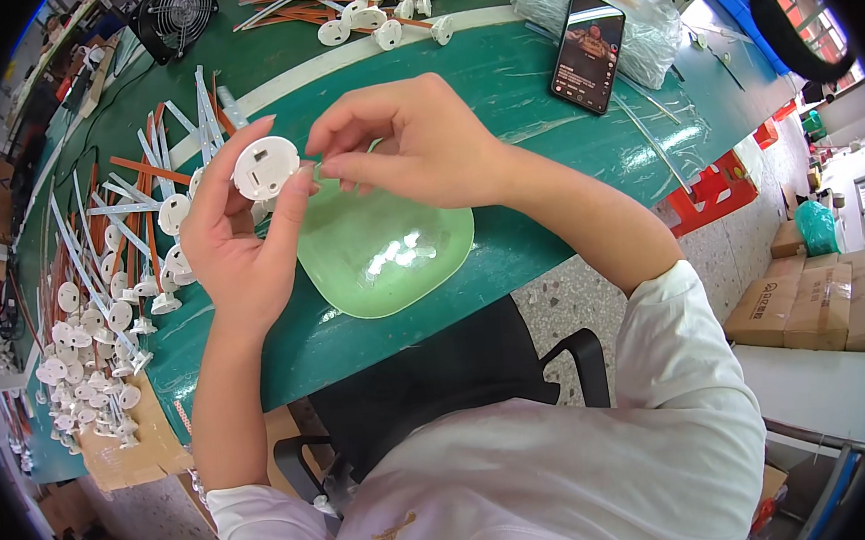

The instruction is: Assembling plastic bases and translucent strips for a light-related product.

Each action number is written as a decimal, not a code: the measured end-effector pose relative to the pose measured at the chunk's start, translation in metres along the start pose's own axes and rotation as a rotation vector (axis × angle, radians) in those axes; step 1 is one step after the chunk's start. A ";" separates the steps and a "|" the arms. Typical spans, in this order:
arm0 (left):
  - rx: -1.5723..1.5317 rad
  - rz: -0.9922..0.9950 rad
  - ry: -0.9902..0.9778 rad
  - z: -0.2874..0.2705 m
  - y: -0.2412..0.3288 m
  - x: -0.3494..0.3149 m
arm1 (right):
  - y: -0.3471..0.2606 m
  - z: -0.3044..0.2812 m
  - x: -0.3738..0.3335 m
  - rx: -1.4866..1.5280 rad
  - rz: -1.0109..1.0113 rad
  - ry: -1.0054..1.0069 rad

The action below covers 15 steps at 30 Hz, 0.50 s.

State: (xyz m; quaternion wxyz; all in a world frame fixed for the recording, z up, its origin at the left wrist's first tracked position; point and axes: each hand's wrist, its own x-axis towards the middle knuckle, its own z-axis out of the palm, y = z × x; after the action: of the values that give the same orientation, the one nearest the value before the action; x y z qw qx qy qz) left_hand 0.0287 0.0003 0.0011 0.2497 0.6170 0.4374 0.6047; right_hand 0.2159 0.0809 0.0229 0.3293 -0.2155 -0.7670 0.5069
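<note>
My left hand (241,258) is closed around a white round plastic cap (265,169). A small dark slot and a few holes show on the cap's flat face, which is tilted up. My right hand (423,140) is at the cap's right side, thumb and forefinger pinched together near its edge. Whatever lies between those fingertips is too small to make out. Just below both hands sits a light green plastic tray (374,299). Bright white patches show in its middle; I cannot tell whether they are glare or small parts.
Many white caps on light strips and brown strips (106,333) are piled at the left; more (384,7) lie at the back. A phone (588,53) with a lit screen stands beside clear plastic bags (625,16). A black fan (174,22) is far left, a black chair (429,361) in front.
</note>
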 end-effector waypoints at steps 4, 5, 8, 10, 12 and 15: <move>0.012 0.006 0.016 0.000 0.002 0.003 | 0.006 0.000 -0.001 -0.124 -0.163 0.048; 0.012 0.006 0.015 -0.001 0.001 0.003 | 0.006 0.000 -0.002 -0.124 -0.163 0.049; 0.051 -0.033 -0.031 -0.006 -0.003 0.001 | 0.006 0.002 -0.002 -0.140 -0.155 0.045; 0.018 -0.043 -0.040 -0.005 -0.003 0.002 | 0.006 0.002 -0.002 -0.153 -0.170 0.026; 0.012 -0.063 -0.028 -0.003 0.000 0.001 | 0.008 0.004 -0.002 -0.151 -0.179 0.039; -0.012 -0.100 -0.005 -0.003 0.002 0.002 | 0.012 0.008 -0.003 -0.240 -0.291 0.084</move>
State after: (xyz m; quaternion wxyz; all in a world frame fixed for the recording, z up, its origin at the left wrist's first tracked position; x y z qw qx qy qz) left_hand 0.0259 0.0005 0.0045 0.2844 0.5945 0.4635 0.5923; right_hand 0.2119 0.0787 0.0093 0.4028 -0.1611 -0.8305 0.3494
